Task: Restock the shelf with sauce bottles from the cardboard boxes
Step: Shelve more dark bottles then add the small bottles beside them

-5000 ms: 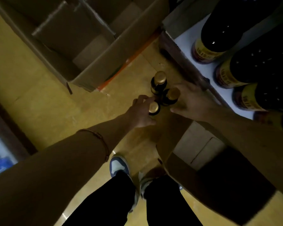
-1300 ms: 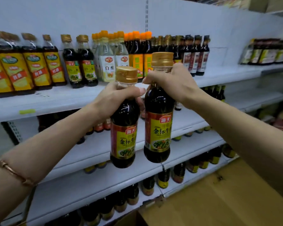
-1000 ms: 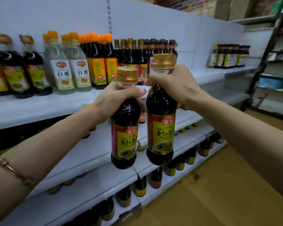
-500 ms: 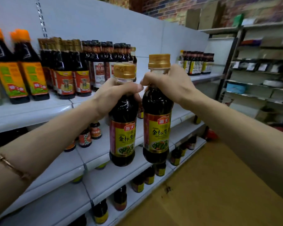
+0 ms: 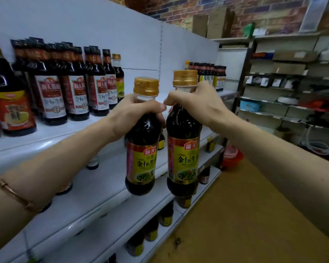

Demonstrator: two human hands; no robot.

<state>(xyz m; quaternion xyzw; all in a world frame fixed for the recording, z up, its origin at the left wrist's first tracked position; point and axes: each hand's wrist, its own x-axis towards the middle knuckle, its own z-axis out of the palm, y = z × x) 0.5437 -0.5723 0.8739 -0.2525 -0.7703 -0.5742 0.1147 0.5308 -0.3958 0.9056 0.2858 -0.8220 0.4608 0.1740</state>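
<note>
Two dark plastic sauce bottles with gold caps and yellow-and-red labels hang upright in the air in front of the white metal shelf [image 5: 106,185], side by side and just apart. The left sauce bottle [image 5: 141,149] is gripped at its neck by my left hand [image 5: 133,112], fingers [image 5: 156,108] curled fully round it below the cap. The right sauce bottle [image 5: 183,149] is held the same way by my right hand [image 5: 196,104], fingers [image 5: 174,99] wrapped tight about the neck. The fingertips of the two hands nearly meet between the bottles. A thin rose-gold bangle [image 5: 13,194] circles my left forearm. Behind, on the upper shelf board, stands a row of dark bottles with red-and-white labels [image 5: 74,88]. Lower boards carry scattered small bottles. At right: yellow-brown floor [image 5: 245,224], a red plastic basin [image 5: 232,158], a brick wall [image 5: 254,10].
</note>
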